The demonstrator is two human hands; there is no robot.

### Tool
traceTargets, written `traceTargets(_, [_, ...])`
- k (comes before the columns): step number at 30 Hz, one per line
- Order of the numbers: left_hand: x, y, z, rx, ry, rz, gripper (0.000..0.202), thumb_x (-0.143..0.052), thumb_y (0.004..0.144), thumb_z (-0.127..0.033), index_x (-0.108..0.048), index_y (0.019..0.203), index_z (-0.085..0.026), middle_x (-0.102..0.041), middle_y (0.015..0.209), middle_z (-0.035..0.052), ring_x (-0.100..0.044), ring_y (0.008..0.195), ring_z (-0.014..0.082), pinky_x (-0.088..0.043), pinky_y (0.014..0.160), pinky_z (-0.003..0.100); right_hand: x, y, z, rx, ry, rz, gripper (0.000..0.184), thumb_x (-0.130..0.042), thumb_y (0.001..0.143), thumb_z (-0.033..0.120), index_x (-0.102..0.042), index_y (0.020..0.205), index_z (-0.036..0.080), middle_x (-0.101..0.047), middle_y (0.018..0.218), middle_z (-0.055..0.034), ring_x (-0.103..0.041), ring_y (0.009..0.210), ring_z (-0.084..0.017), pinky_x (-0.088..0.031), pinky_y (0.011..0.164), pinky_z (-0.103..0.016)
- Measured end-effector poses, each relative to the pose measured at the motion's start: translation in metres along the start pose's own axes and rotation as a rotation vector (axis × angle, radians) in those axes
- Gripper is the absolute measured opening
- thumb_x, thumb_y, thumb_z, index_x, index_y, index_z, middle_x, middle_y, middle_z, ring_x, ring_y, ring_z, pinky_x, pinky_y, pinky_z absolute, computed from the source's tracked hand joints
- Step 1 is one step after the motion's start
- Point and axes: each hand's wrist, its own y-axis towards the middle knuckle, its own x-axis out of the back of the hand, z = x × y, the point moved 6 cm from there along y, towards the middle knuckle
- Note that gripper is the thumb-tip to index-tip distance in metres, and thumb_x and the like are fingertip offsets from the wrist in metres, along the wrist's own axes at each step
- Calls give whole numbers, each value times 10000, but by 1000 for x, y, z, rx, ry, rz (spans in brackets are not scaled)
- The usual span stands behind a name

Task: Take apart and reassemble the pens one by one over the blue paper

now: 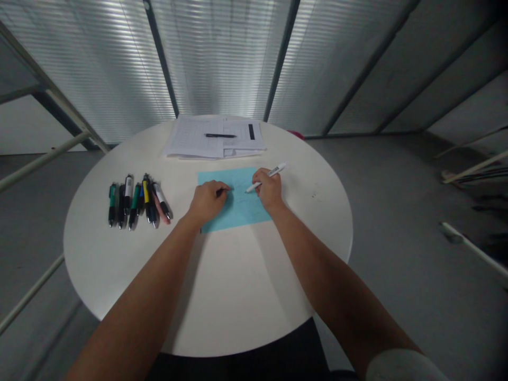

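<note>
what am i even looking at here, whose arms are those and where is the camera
There is no machine here. This is one picture from a camera worn on a person's head, looking forward and down, so the arms are that person's own. The left hand holds a dark pen and the right hand holds a white pen, both over a sheet of light blue paper. That sheet lies on a round white table. Also on the table are a bunch of pens and a stack of printed papers with a black pen on top.
</note>
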Motion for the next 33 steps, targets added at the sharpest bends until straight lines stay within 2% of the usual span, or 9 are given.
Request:
traceTargets(4, [0, 0, -1, 0, -9, 1, 310, -488, 857, -238, -759, 1002, -200, -737, 1000, 80, -656, 955, 233, -495, 919, 377, -4, -2, 1, -17, 119, 16, 199, -543, 708, 235, -554, 511, 210, -398, 424, 53, -305, 372, -69, -191, 382, -217])
traceTargets(7, [0, 0, 0, 3, -13, 4, 304, -491, 863, -241, -759, 1003, -208, -738, 1008, 74, -655, 961, 230, -493, 930, 376, -4, -1, 2, -48, 191, 12, 200, -563, 730, 297, -571, 549, 210, -439, 471, 53, -316, 376, -58, -216, 385, -212])
traceTargets(10, [-1, 0, 1, 5, -9, 7, 301, -491, 870, -246, -758, 1004, -208, -737, 1007, 75, -655, 957, 232, -494, 927, 384, 3, 2, 4, -44, 201, -57, 251, -523, 773, 346, -587, 571, 212, -434, 465, 41, -388, 421, -74, -279, 420, -202])
traceTargets(13, [-2, 0, 2, 2, -12, 4, 302, -489, 877, -252, -757, 1007, -207, -734, 997, 79, -653, 950, 231, -496, 918, 388, 14, 6, 5, -54, 303, -163, 283, -459, 793, 346, -545, 560, 210, -521, 537, 8, -466, 479, -92, -328, 436, -207])
traceTargets(16, [-1, 0, 2, -4, -13, -1, 304, -486, 879, -253, -757, 1008, -207, -728, 969, 82, -648, 921, 225, -500, 903, 389, 16, 9, 1, -155, 493, -182, 208, -449, 770, 312, -512, 599, 212, -532, 552, 11, -479, 475, -94, -362, 432, -214])
traceTargets(18, [-1, 0, 1, -2, -11, -2, 301, -488, 877, -249, -755, 1009, -209, -725, 960, 80, -647, 902, 219, -504, 893, 384, 12, 9, -3, -261, 564, -153, 87, -500, 745, 294, -531, 709, 221, -473, 500, 55, -404, 399, -79, -313, 389, -207])
traceTargets(21, [-1, 0, 0, 9, -4, 4, 296, -494, 872, -243, -754, 1010, -214, -725, 970, 74, -647, 905, 214, -503, 896, 373, 9, 8, -8, -348, 554, -146, 192, -577, 745, 329, -517, 913, 257, -428, 470, 116, -318, 325, -65, -214, 341, -195])
traceTargets(24, [-1, 0, 0, 9, 3, 5, 295, -495, 872, -248, -756, 1008, -215, -726, 971, 72, -649, 917, 215, -499, 904, 367, 6, 8, -8, -342, 499, -145, 282, -600, 778, 416, -490, 995, 275, -462, 492, 129, -335, 307, -59, -201, 330, -193])
traceTargets(33, [-1, 0, 1, -5, -1, -4, 302, -488, 870, -243, -755, 1006, -205, -726, 952, 77, -646, 907, 226, -498, 895, 385, 1, 6, -3, -285, 451, -62, 165, -604, 850, 387, -504, 903, 267, -412, 486, 126, -297, 306, -47, -183, 324, -176])
